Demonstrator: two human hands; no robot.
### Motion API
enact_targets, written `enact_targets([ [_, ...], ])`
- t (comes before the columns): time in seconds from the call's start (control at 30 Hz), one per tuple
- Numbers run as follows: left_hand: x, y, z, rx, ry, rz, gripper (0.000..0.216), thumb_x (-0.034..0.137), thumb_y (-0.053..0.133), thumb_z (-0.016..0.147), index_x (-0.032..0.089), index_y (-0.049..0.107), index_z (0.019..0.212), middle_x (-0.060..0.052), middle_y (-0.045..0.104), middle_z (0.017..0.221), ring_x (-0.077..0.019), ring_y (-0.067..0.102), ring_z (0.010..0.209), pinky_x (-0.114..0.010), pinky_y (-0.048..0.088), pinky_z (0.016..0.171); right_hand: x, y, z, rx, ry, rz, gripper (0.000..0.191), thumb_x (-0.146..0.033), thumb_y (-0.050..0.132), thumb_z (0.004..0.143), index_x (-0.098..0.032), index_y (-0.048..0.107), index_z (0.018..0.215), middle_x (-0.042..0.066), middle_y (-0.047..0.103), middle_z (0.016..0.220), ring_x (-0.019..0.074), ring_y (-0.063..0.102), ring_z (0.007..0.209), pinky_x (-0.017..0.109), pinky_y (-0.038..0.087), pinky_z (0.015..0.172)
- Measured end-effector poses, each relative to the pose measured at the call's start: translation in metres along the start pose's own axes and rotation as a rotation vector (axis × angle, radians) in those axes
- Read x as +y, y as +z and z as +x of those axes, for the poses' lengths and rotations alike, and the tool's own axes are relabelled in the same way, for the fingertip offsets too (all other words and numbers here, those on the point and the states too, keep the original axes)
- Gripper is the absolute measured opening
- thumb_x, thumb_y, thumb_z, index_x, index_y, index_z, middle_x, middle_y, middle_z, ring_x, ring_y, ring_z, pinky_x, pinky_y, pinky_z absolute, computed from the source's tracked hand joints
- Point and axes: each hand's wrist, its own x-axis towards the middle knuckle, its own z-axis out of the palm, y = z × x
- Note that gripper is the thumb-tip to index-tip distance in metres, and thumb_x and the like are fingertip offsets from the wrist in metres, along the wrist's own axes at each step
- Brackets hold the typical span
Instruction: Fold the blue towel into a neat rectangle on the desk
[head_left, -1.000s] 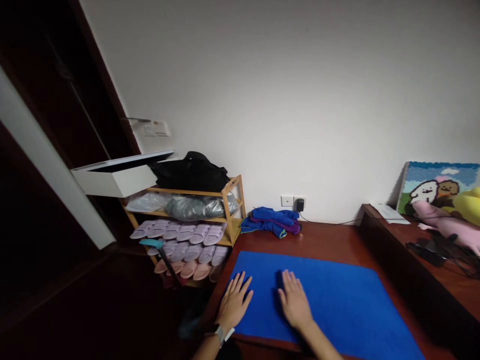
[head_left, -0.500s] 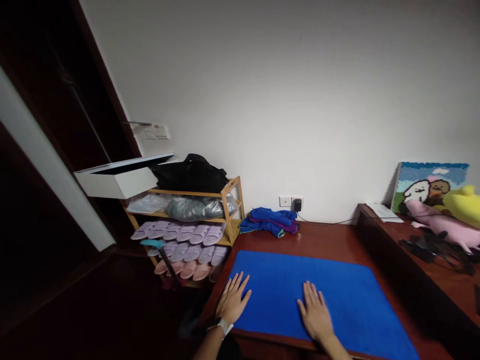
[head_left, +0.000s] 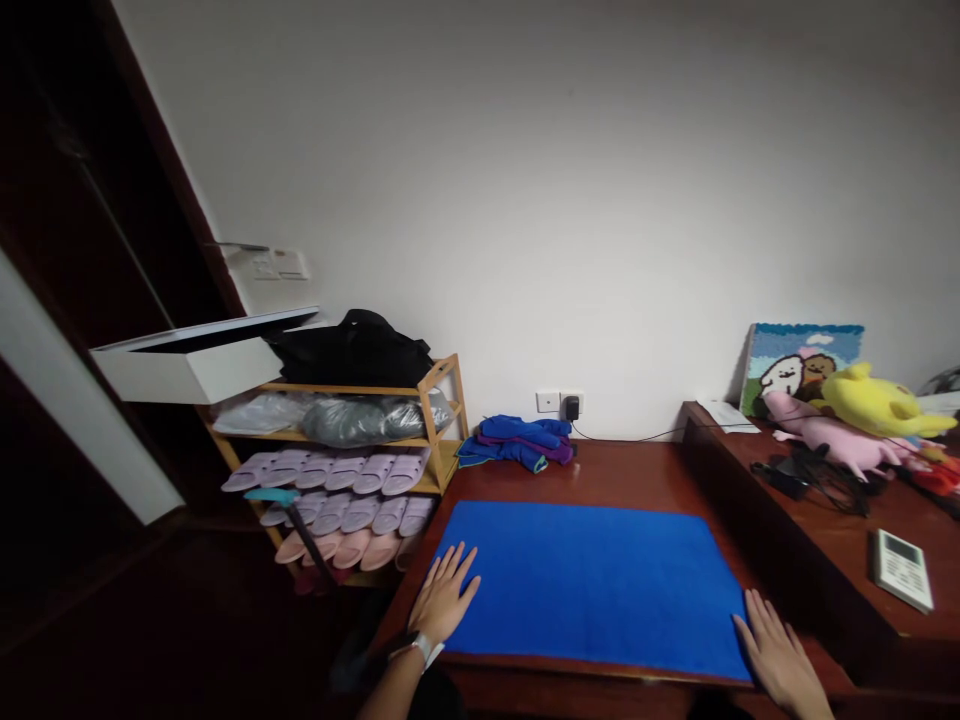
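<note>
Apparent smoothing step: blue cloth (head_left: 592,590) lies flat on tabletop (head_left: 637,475), left hand (head_left: 444,600) and right hand (head_left: 778,645) at its left and right edges, grip released; next move likely calls for light, flat-palmed pressure.

Room light was dim, its source unclear | left of the left grip (head_left: 442,600), floor (head_left: 187,620) sank to near-black | above and between it and the right grip (head_left: 780,655), wall (head_left: 615,270) was brightest, greying outward | beyond them, table (head_left: 637,478) held a small glint | well left of both, door frame (head_left: 159,150) leaned, stretched and soft
</note>
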Motion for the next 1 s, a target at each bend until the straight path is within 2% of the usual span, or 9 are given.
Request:
enact_targets([
  [0.1, -0.003, -0.001, 0.004, -0.065, -0.027, -0.031, 0.062, 0.057, 0.037, 0.101, 0.032, 0.036, 0.158, -0.002, 0.029, 0.168, -0.0241, 0.024, 0.155, -0.048, 0.018, 0.126, 0.007, 0.006, 0.003, -0.041, -0.036, -0.012, 0.083, -0.063, 0.021, 0.083, -0.020, 0.059, 0.142, 0.010, 0.046, 0.158, 0.0318, 0.032, 0.151, 0.055, 0.029, 0.121],
  [0.2, -0.014, -0.002, 0.009, -0.087, -0.058, -0.084, 0.058, 0.055, 0.034, 0.102, 0.032, 0.045, 0.153, -0.001, 0.034, 0.166, -0.0237, 0.032, 0.152, -0.046, 0.025, 0.124, 0.005, 0.011, 0.010, -0.031, -0.025, -0.010, 0.083, -0.064, 0.020, 0.083, -0.021, 0.060, 0.141, 0.009, 0.046, 0.158, 0.0328, 0.032, 0.151, 0.057, 0.027, 0.121],
  [0.3, -0.030, -0.003, 0.019, 0.009, -0.107, -0.091, 0.053, 0.050, 0.033, 0.102, 0.030, 0.057, 0.145, -0.001, 0.043, 0.162, -0.0232, 0.043, 0.146, -0.042, 0.035, 0.120, -0.030, 0.010, 0.023, 0.058, 0.005, 0.028, 0.082, -0.064, 0.017, 0.088, -0.020, 0.055, 0.146, 0.008, 0.046, 0.158, 0.0318, 0.033, 0.151, 0.057, 0.027, 0.122],
  [0.4, -0.039, -0.003, 0.036, 0.081, -0.138, -0.045, 0.052, 0.045, 0.035, 0.102, 0.023, 0.059, 0.143, -0.006, 0.048, 0.159, -0.0238, 0.043, 0.146, -0.042, 0.034, 0.120, -0.109, 0.003, 0.040, 0.057, -0.103, 0.063, 0.080, -0.059, 0.017, 0.093, -0.014, 0.046, 0.152, 0.009, 0.041, 0.161, 0.0297, 0.028, 0.153, 0.053, 0.023, 0.125],
  [0.6, -0.029, 0.016, 0.076, 0.173, -0.152, 0.024, 0.056, 0.044, 0.039, 0.101, 0.022, 0.050, 0.151, -0.009, 0.042, 0.162, -0.0269, 0.036, 0.150, -0.047, 0.030, 0.123, -0.311, -0.003, 0.067, -0.190, -0.331, 0.176, 0.070, -0.051, 0.020, 0.100, -0.016, 0.031, 0.160, 0.004, 0.026, 0.167, 0.0235, 0.017, 0.156, 0.045, 0.013, 0.128],
  [0.73, -0.029, 0.032, 0.082, 0.154, -0.186, 0.052, 0.060, 0.049, 0.039, 0.101, 0.022, 0.044, 0.155, -0.011, 0.037, 0.164, -0.0271, 0.034, 0.151, -0.047, 0.029, 0.123, -0.398, 0.011, 0.075, -0.290, -0.422, 0.216, 0.068, -0.051, 0.021, 0.101, -0.018, 0.027, 0.161, 0.003, 0.021, 0.168, 0.0222, 0.014, 0.157, 0.044, 0.009, 0.129],
  [0.87, -0.031, 0.034, 0.082, 0.116, -0.186, 0.063, 0.060, 0.051, 0.039, 0.102, 0.025, 0.042, 0.156, -0.011, 0.034, 0.165, -0.0260, 0.032, 0.152, -0.046, 0.026, 0.124, -0.429, 0.027, 0.084, -0.330, -0.450, 0.201, 0.072, -0.054, 0.018, 0.102, -0.014, 0.022, 0.161, 0.006, 0.017, 0.169, 0.0218, 0.010, 0.157, 0.044, 0.006, 0.128],
  [0.93, -0.030, 0.032, 0.082, 0.104, -0.189, 0.065, 0.061, 0.052, 0.038, 0.102, 0.025, 0.041, 0.156, -0.010, 0.033, 0.166, -0.0260, 0.031, 0.152, -0.047, 0.026, 0.124, -0.422, 0.032, 0.091, -0.335, -0.433, 0.185, 0.073, -0.054, 0.019, 0.101, -0.013, 0.022, 0.161, 0.007, 0.016, 0.169, 0.0220, 0.010, 0.157, 0.045, 0.006, 0.128],
  [1.0, -0.028, 0.030, 0.083, 0.095, -0.190, 0.066, 0.061, 0.053, 0.038, 0.102, 0.026, 0.041, 0.156, -0.009, 0.033, 0.166, -0.0265, 0.031, 0.153, -0.048, 0.026, 0.124, -0.400, 0.034, 0.100, -0.316, -0.398, 0.170, 0.073, -0.054, 0.020, 0.101, -0.012, 0.022, 0.161, 0.007, 0.017, 0.168, 0.0219, 0.011, 0.157, 0.045, 0.006, 0.128],
])
